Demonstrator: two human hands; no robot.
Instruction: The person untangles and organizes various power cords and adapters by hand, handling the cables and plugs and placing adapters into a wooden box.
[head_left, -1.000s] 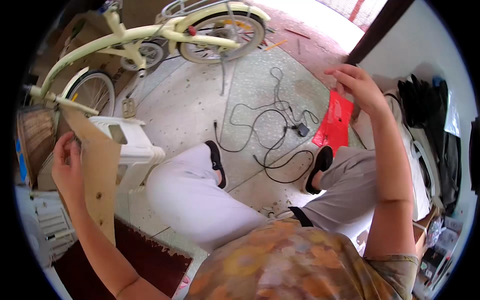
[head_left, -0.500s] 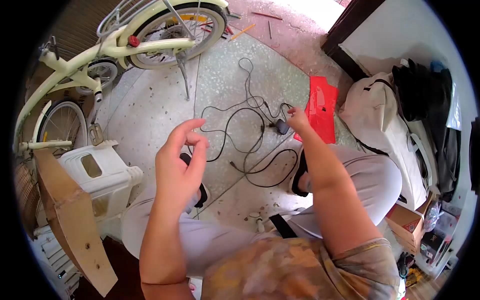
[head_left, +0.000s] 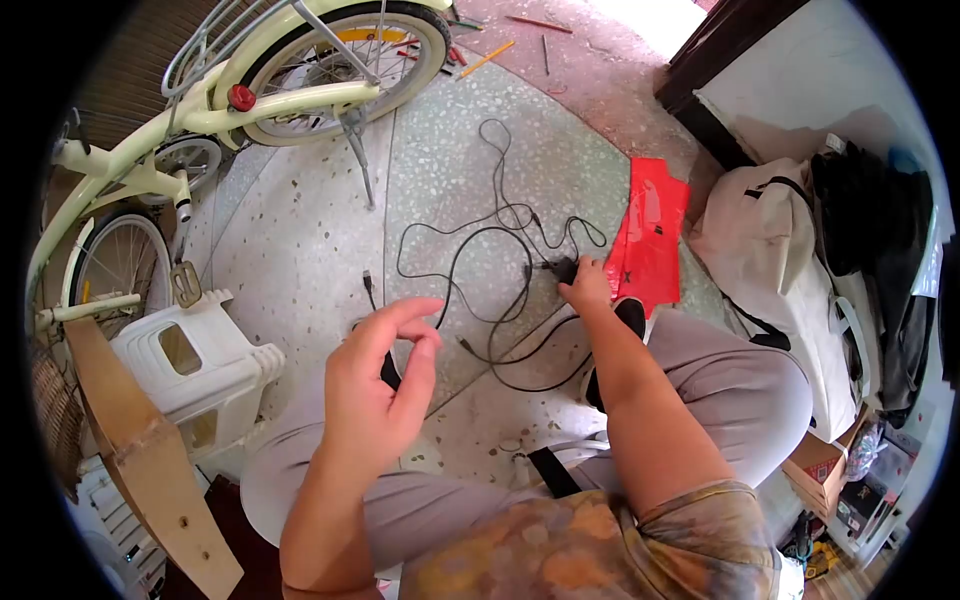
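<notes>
Down on the speckled floor, my right hand (head_left: 588, 285) has its fingers closed on a small black adapter (head_left: 565, 269), part of which shows past the fingertips. Thin black cables (head_left: 502, 230) run from it in loose loops across the floor. My left hand (head_left: 380, 375) is raised above my left leg, fingers curved and apart from the thumb, with nothing between them. A cable plug (head_left: 368, 281) lies on the floor just beyond it. Right of my right hand lies a flat red plastic bag (head_left: 650, 235).
A cream bicycle (head_left: 290, 97) stands at the upper left, above a white plastic stool (head_left: 195, 350) and a wooden board (head_left: 150, 460). Pencils (head_left: 487, 58) lie at the top. A beige bag (head_left: 760, 250) and dark cloth (head_left: 870, 220) are at the right.
My left hand has come from the wooden board at the left to above my left leg. My right hand has moved down and left from above the red bag and taken hold of the adapter.
</notes>
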